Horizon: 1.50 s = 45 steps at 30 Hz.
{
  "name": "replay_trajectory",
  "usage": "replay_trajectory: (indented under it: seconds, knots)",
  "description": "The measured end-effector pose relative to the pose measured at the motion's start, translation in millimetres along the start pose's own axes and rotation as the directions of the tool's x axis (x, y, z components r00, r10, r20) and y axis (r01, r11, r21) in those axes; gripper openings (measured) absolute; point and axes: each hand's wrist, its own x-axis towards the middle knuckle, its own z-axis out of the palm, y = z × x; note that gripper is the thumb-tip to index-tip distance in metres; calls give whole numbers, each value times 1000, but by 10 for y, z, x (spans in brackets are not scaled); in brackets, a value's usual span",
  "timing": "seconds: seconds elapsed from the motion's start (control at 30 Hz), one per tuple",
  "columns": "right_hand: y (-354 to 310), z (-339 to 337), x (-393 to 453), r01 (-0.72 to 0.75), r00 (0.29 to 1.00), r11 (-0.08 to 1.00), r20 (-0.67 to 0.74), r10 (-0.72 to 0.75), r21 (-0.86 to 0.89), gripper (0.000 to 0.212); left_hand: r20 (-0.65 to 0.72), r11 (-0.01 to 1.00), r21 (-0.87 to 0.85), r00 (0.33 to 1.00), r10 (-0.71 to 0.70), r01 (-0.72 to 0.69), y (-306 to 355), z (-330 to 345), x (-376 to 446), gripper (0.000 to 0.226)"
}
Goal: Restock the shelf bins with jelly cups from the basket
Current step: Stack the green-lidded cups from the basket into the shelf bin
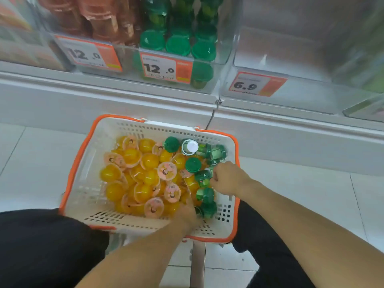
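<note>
Right hand [227, 177] is curled around a green jelly cup [202, 178] at the basket's [83, 161] right side. Left hand [188, 213] digs in just below it, grip hidden, can't tell. Cups look light, stiff and slick, so I'd grab around the body.

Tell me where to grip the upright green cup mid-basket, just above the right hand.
Pinch the green cup across its round lid, coming straight down from above. It stands upright with the lid facing up, and yellow cups crowd its left side, so the flanks look harder to reach. The right hand is nearest.
</note>
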Motion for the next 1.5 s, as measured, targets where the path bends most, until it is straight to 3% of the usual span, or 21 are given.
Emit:
replay_trajectory:
  seconds: [0.1,0.17,0.3,0.4,0.47,0.6,0.67,0.73,0.77,0.83,0.9,0.93,1.0,1.1,1.2,1.27,1.33,1.5]
  knots:
    - [66,103,74,-64,998,995,17,63,78,33,4,998,-53,1000,-17,17,-24,-41,159,39]
    - [84,209,154,-125,992,986,34,122,110,31,44,998,-61,999,-11,14,-33,-120,146,29]
    - [23,562,297,-252,964,952,133,231,174,28,106,995,-91,994,41,-32,-139,-335,168,28]
    - [-27,906,314,-340,932,921,195,304,189,44,238,958,-286,969,60,11,-268,-615,70,38]
    - [-55,1052,285,-408,906,891,208,369,198,48,372,850,-518,920,122,96,-430,-793,-8,43]
    - [-150,975,317,-416,904,899,167,394,133,38,457,462,-843,820,346,275,-741,-1168,-71,57]
    - [-218,777,371,-455,867,878,302,397,150,39,416,277,-907,772,481,317,-783,-1355,-102,70]
    - [-309,482,411,-501,797,837,494,348,220,57,334,86,-932,740,584,352,-731,-1572,-195,66]
    - [-357,282,430,-494,773,834,563,294,243,67,307,40,-932,727,614,360,-677,-1700,-252,60]
    - [-437,-184,446,-416,792,866,577,197,276,77,293,49,-935,688,664,351,-552,-1985,-370,55]
    - [-522,-727,366,-331,842,871,530,99,363,75,295,79,-934,629,719,347,-396,-2310,-571,57]
    - [-554,-993,285,-291,871,854,489,50,431,73,297,104,-940,632,716,324,-318,-2475,-665,55]
    - [-593,-1459,67,-212,919,804,394,-30,556,63,305,283,-946,723,619,157,-177,-2812,-859,53]
    - [-593,-1849,-248,-70,962,691,231,-143,719,50,271,622,-769,808,524,-146,78,-3189,-1208,59]
    - [-660,-1936,-430,8,973,465,101,-210,885,56,127,761,-590,900,416,-269,273,-3314,-1495,62]
    - [-764,-1951,-482,34,978,400,53,-204,916,60,35,765,-549,906,421,-335,352,-3285,-1606,73]
    - [-841,-1963,-502,56,985,421,20,-174,906,69,-46,717,-582,896,442,-384,372,-3212,-1628,80]
    - [-836,-1939,-530,135,984,549,-46,-173,825,79,-180,592,-674,875,449,-443,387,-3116,-1556,52]
